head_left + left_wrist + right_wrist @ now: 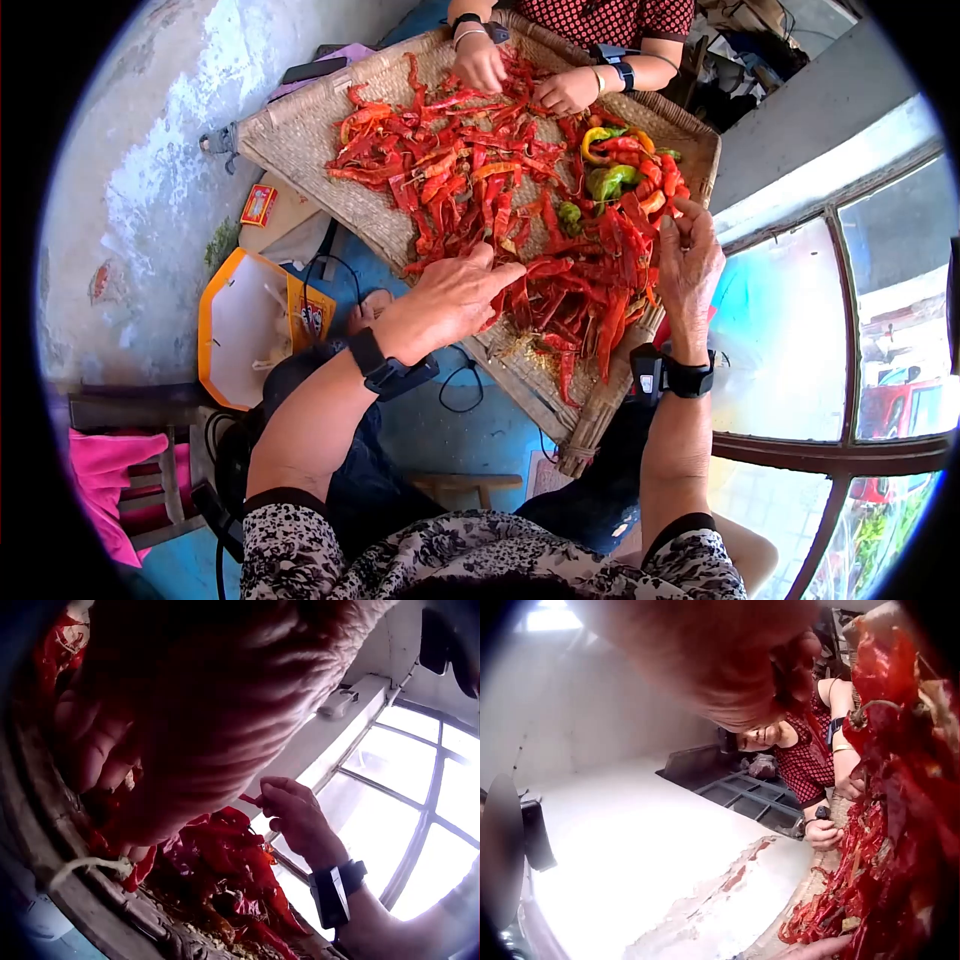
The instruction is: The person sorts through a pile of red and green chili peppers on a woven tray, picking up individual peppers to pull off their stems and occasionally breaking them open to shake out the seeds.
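Note:
Dried red chili peppers (480,180) lie heaped across a woven bamboo tray (300,150). My left hand (445,300) hovers low over the near left part of the heap, back up and fingers spread loosely among the chilies. In the left wrist view a chili with a pale curved stem (90,864) lies right at a fingertip. My right hand (690,265) is raised at the tray's right edge. Its thumb and fingers pinch a small piece of red chili (248,799), which shows as a thin strip in the left wrist view.
Opposite, another person's hands (568,92) work in the far chilies. Green peppers (610,182) and a yellow pepper (595,145) lie at the right of the heap. An orange-rimmed box (230,330) stands left below the tray; a window (780,330) is at the right.

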Tool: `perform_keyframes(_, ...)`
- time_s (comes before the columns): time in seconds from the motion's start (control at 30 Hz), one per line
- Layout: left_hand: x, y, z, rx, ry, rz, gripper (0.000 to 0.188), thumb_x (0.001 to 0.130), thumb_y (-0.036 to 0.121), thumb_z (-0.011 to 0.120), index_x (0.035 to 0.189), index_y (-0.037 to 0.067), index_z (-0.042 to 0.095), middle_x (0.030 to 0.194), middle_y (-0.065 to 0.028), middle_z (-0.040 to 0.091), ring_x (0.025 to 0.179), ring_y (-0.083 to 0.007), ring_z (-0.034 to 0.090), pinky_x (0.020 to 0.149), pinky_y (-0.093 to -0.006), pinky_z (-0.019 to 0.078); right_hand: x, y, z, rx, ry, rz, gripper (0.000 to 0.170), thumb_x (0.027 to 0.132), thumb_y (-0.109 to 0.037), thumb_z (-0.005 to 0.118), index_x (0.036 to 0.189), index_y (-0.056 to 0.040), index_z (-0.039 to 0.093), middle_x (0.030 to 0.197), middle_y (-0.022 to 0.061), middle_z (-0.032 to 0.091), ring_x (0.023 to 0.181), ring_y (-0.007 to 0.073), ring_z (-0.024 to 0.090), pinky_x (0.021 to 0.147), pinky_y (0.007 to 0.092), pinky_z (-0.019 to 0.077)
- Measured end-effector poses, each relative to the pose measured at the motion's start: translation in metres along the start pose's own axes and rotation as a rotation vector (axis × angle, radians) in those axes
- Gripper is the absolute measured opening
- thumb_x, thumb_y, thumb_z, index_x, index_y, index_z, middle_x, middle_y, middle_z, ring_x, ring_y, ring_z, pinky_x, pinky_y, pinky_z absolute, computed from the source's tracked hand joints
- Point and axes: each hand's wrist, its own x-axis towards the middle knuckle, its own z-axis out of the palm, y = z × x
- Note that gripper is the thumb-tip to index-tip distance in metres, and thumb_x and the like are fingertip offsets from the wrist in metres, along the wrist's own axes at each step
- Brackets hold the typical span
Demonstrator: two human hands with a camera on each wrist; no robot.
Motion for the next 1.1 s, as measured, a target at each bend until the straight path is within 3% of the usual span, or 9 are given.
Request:
perform_keyframes(0.3,0.015,-0.02,-0.001,0.138,0.131,-0.141,0.014,0.077,-0.005,0.054,0.09,0.0,0.056,0.084,-0.0205,0.058,0.082,-0.0401,0.06,0.072,-0.048,0.0491,0.004,0.019,0.005,-0.131,-0.022,-0.06,0.015,0.088,-0.01,0.062,0.101,-0.0045,0.059,0.073,0.0155,0.065,0.064,0.0305,0.064,0.06,0.0374,0.05)
perform_keyframes(0.47,0.02,-0.038,-0.026,0.195,0.258,-0.181,0.017,0.077,-0.004,0.054,0.093,0.001,0.055,0.092,-0.0215,0.06,0.088,-0.0417,0.06,0.073,-0.0463,0.0493,0.001,0.011,0.007,-0.396,-0.027,-0.1,0.021,0.083,-0.008,0.064,0.103,-0.0047,0.061,0.092,0.0163,0.061,0.086,0.0343,0.061,0.072,0.0412,0.0496)
perform_keyframes(0.53,0.022,-0.043,-0.031,0.17,0.408,-0.188,0.017,0.077,-0.004,0.055,0.093,0.002,0.055,0.094,-0.0212,0.06,0.088,-0.0419,0.059,0.073,-0.0469,0.0488,0.003,0.003,0.007,-0.342,0.024,-0.137,0.021,0.082,-0.007,0.065,0.103,-0.0048,0.061,0.095,0.016,0.061,0.088,0.0345,0.06,0.075,0.0414,0.0491)
perform_keyframes(0.7,0.032,-0.035,-0.035,0.175,0.46,-0.182,0.018,0.077,-0.004,0.057,0.094,0.001,0.056,0.093,-0.0199,0.064,0.086,-0.0426,0.06,0.072,-0.048,0.0487,0.003,-0.013,0.013,-0.141,0.044,-0.274,0.017,0.08,-0.004,0.066,0.097,-0.0054,0.064,0.093,0.0142,0.061,0.089,0.0329,0.059,0.077,0.0404,0.0489)
perform_keyframes(0.8,0.038,-0.032,-0.039,0.092,0.524,-0.219,0.013,0.081,0.002,0.06,0.094,0.002,0.059,0.082,-0.0183,0.065,0.075,-0.0349,0.064,0.068,-0.0427,0.0495,-0.005,-0.024,0.028,-0.052,-0.052,-0.364,0.018,0.08,-0.003,0.065,0.098,-0.0037,0.064,0.092,0.0149,0.061,0.087,0.0326,0.06,0.078,0.0399,0.0492)
perform_keyframes(0.9,0.042,-0.016,-0.047,-0.275,0.463,-0.243,0.012,0.086,0.009,0.062,0.094,0.001,0.062,0.073,-0.0145,0.064,0.062,-0.015,0.057,0.061,-0.0299,0.046,-0.018,-0.044,0.037,0.199,-0.313,-0.145,0.028,0.081,-0.002,0.065,0.109,-0.0022,0.06,0.092,0.0165,0.058,0.079,0.0286,0.062,0.07,0.0377,0.0514)
perform_keyframes(0.93,0.043,-0.013,-0.043,-0.275,0.462,-0.243,0.012,0.086,0.009,0.062,0.094,0.001,0.062,0.073,-0.0145,0.064,0.062,-0.015,0.057,0.061,-0.0299,0.046,-0.019,-0.045,0.043,0.209,-0.342,-0.178,0.035,0.081,-0.003,0.067,0.115,-0.0033,0.058,0.093,0.0162,0.058,0.076,0.027,0.063,0.068,0.0358,0.052)
perform_keyframes(1.0,0.043,-0.01,-0.033,-0.238,0.311,-0.176,0.011,0.085,0.007,0.06,0.095,0.0,0.063,0.075,-0.0157,0.065,0.064,-0.0175,0.061,0.061,-0.0314,0.0479,-0.023,-0.053,0.048,0.309,-0.413,-0.137,0.039,0.079,-0.002,0.069,0.117,-0.0037,0.058,0.093,0.0153,0.058,0.078,0.0275,0.063,0.069,0.0368,0.052)
perform_keyframes(1.1,0.042,-0.001,-0.016,-0.184,0.193,-0.141,0.014,0.083,0.011,0.059,0.09,0.001,0.064,0.079,-0.0217,0.065,0.075,-0.0372,0.064,0.066,-0.0449,0.0496,-0.026,-0.059,0.049,0.406,-0.526,-0.165,0.037,0.078,0.0,0.07,0.113,-0.0032,0.06,0.092,0.0153,0.059,0.081,0.0295,0.062,0.072,0.038,0.0516)
